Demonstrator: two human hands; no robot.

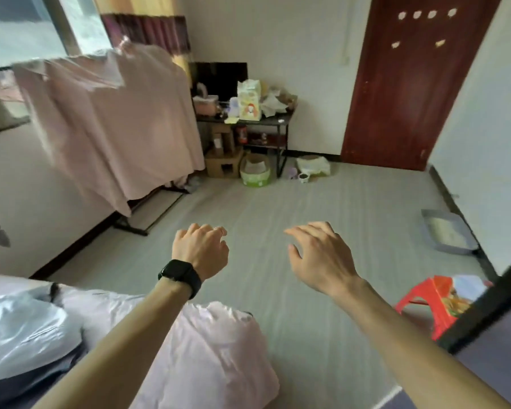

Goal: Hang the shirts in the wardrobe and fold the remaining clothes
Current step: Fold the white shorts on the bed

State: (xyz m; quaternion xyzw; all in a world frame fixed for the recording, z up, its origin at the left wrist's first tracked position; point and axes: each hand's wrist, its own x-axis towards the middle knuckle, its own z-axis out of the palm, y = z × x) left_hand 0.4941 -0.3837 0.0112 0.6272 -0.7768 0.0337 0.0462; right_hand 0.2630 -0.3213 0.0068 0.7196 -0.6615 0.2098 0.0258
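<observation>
Readable text: none.
Bag [249,103], middle of the table [281,118] top: cartoon figure printed on it, lettering too blurred to read.
Packet [455,301] on the stool [416,304]: coloured print, no legible letters.
Watch [180,275] by the left hand [201,249]: dark face, no figures.
Door [410,98]: pale stickers, no writing discernible.

Two hands were in view, left hand [199,250] and right hand [319,255], with one black watch [180,277]. The room held one red stool [425,302], one dark door [410,84], one cluttered counter [278,121], one grey tray [446,231].
</observation>
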